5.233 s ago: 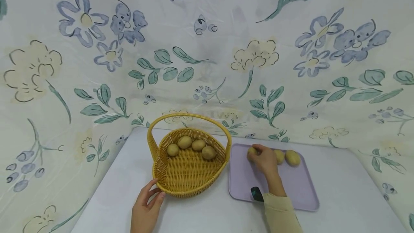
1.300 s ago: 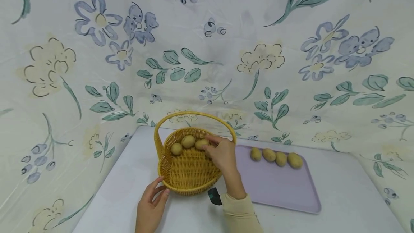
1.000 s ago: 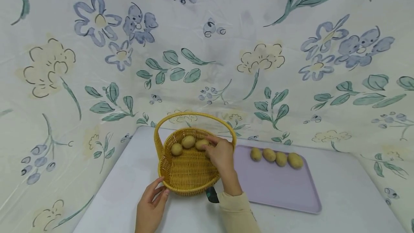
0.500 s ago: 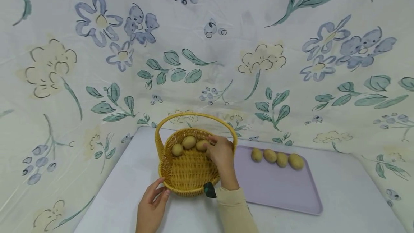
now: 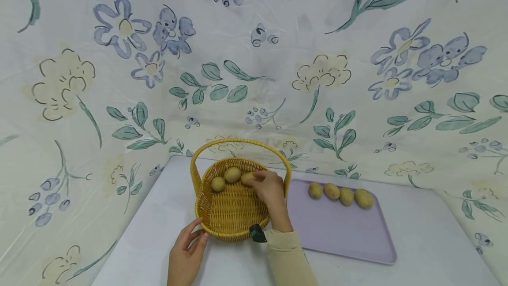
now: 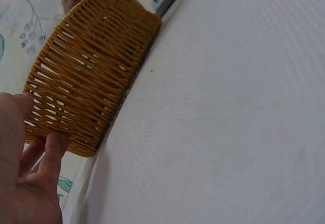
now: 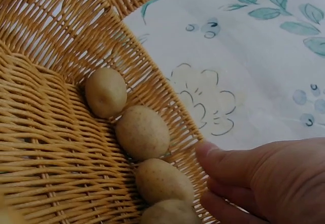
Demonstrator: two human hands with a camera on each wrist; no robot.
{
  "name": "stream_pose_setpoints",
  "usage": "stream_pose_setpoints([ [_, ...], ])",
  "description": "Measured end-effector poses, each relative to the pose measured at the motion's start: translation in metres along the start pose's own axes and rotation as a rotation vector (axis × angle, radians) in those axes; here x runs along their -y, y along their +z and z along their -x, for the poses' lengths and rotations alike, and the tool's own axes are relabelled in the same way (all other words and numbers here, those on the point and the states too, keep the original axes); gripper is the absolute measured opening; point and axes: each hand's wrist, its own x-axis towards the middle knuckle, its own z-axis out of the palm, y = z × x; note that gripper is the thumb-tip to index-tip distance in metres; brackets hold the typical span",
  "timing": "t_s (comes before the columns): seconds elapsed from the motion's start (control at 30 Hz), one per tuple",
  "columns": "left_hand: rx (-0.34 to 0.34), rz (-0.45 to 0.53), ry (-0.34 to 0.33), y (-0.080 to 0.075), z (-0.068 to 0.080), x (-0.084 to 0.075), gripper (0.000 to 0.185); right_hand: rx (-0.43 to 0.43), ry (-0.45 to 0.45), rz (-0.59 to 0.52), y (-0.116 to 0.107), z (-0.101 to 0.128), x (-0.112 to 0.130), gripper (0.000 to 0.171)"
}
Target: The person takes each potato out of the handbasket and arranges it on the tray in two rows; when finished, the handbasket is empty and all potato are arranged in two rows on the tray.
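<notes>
A yellow wicker basket [image 5: 234,208] with a tall arched handle stands on the white table. Several potatoes [image 7: 142,132] lie in a row along its far inside wall; in the head view my right hand [image 5: 271,191] hides the rightmost one. That hand is over the basket's right side, thumb and fingers [image 7: 228,165] close beside the nearest potatoes, with nothing seen in its grasp. My left hand [image 5: 185,250] touches the near left rim, fingertips resting against the outer weave [image 6: 91,71]. More potatoes [image 5: 331,191] sit in a row along the back of a lilac tray [image 5: 345,233].
The tray lies just right of the basket. White tabletop [image 5: 139,228] stretches in front and to both sides. A floral sheet [image 5: 254,100] hangs behind the table. A dark device [image 5: 258,233] is worn at my right wrist, close above the basket's near rim.
Seconds ago my right hand held a potato on the tray; that potato now lies there, and the hand is over the basket. Lately its fingers lifted slightly. The left hand stays at the rim.
</notes>
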Motion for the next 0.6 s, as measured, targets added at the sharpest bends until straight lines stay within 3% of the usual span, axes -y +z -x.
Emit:
stream_pose_setpoints([
  [0.27,-0.045,0.028,0.082,0.003,0.0,0.002,0.043,0.011,-0.005,-0.043,-0.003,0.0,0.003,0.027],
  [0.5,-0.052,0.053,0.096,0.004,0.0,0.002,0.045,0.253,-0.074,0.055,-0.01,0.005,0.004,0.032],
  [0.6,-0.055,0.064,0.093,0.003,0.0,0.002,0.045,0.309,-0.118,0.106,-0.014,0.007,0.005,0.032],
])
